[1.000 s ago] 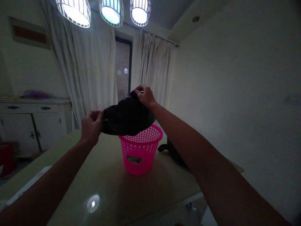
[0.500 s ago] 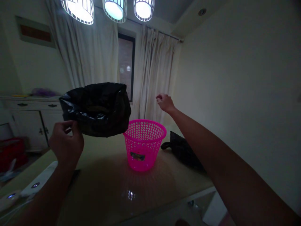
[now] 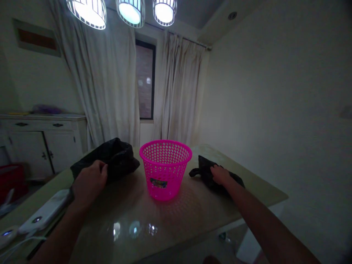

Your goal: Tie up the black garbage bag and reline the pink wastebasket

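An opened black plastic bag [image 3: 118, 156] slumps at the left of the table, its mouth loosely gathered. My left hand [image 3: 92, 179] pinches its near edge, thumb and fingers together. In the middle stands a bright pink perforated plastic basket [image 3: 166, 172], upright, with a small label on its front; neither hand touches it. To its right lies a second black plastic bag [image 3: 205, 165], flat, with a handle loop pointing toward the basket. My right hand [image 3: 220, 175] is down on this bag with its fingers curled into the plastic; the fingertips are partly hidden.
The glossy table [image 3: 132, 234] reflects the hanging lamps. At its left edge lie a white power strip [image 3: 45, 211], a cable [image 3: 20, 242] and a dark flat item partly under my forearm. Behind are a white cabinet [image 3: 30, 146], curtains [image 3: 110, 80] and a wall on the right.
My left hand has lowered the opened black bag from mid-air to the table. My right hand has come down from above the basket onto the other black bag.
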### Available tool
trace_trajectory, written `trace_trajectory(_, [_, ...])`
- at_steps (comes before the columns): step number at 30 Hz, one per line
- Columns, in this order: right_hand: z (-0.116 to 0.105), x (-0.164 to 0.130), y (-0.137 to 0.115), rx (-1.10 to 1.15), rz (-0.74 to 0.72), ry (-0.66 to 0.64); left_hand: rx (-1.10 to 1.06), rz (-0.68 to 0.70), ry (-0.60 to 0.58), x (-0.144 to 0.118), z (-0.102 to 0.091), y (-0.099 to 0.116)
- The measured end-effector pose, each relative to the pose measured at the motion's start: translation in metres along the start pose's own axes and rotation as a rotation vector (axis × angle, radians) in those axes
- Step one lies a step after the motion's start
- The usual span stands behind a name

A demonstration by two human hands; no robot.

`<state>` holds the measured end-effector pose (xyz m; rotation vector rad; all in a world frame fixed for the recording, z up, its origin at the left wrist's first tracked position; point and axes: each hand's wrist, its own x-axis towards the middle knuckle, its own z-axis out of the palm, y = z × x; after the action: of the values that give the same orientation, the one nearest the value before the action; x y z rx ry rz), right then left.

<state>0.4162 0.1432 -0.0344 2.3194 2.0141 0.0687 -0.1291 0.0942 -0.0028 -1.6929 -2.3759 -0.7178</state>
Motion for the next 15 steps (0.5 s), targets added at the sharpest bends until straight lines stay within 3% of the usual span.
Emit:
trace_trajectory(2, [-0.005, -0.001, 0.006, 0.046, 0.050, 0.056, 0.019, 0.058, -0.085, -0.005, 0.010, 0.001])
trace_trajectory(4, [-0.021, 0.003, 0.012, 0.116, 0.132, 0.132, -0.014, 0.120, -0.085, -0.010, 0.020, 0.006])
trace_trajectory(9, [-0.097, 0.027, 0.022, 0.340, 0.363, 0.415, -0.343, 0.381, 0.336, -0.025, 0.027, 0.046])
trace_trajectory(11, [-0.137, 0.036, 0.019, 0.403, 0.371, 0.545, -0.475, 0.507, 0.430, -0.032, 0.021, 0.070])
trace_trajectory(13, [-0.177, 0.043, 0.008, 0.483, 0.338, 0.694, -0.542, 0.654, 0.433, -0.037, 0.012, 0.092])
trace_trajectory(15, [-0.211, 0.046, -0.011, 0.820, 0.176, 1.001, -0.554, 0.781, 0.374, -0.041, 0.007, 0.111])
